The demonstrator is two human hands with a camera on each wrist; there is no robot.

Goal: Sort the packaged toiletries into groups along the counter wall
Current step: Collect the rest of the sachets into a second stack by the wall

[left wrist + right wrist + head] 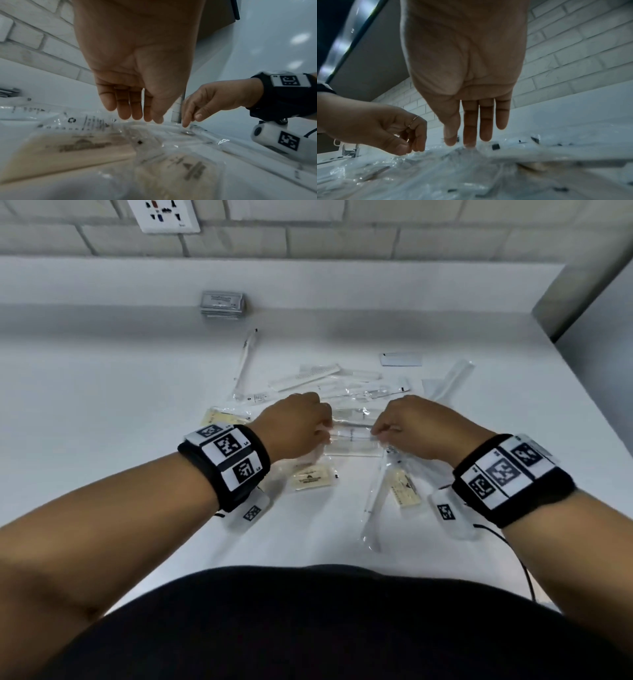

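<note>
Nearest the camera in the head view: a dark-clothed torso at the near edge of the table (102,364), both forearms reaching forward, each wrist wearing a marker band.

Left hand (294,422): over the middle of the loose pile. In the left wrist view its fingers (123,108) hang nearly straight, tips just above or touching clear plastic; no grasp visible, hand apart. Right hand (418,426): fingers extended downward in the right wrist view, fingertips (469,140) pressing into crinkled wrapping; nothing clamped that I can confirm. Between the two hands lies a clear flat packet (352,436), apparently the item being worked.

Sorted so far: one small stack of grey packets (222,302) sits against the back wall, left of centre. That is the only group visible along the wall.

Unsorted: wrapped toothbrush (245,361) angled toward the back, wrapped comb (305,376), several long clear sleeves, a dark-edged flat packet (400,359) toward the right, and three cream-coloured sachets (313,477) near the front, all spread across the table's centre, some overlapping.

Judgement: early stage. One group begun; the bulk of the toiletries remains to be separated by type and moved back to the wall.
</note>
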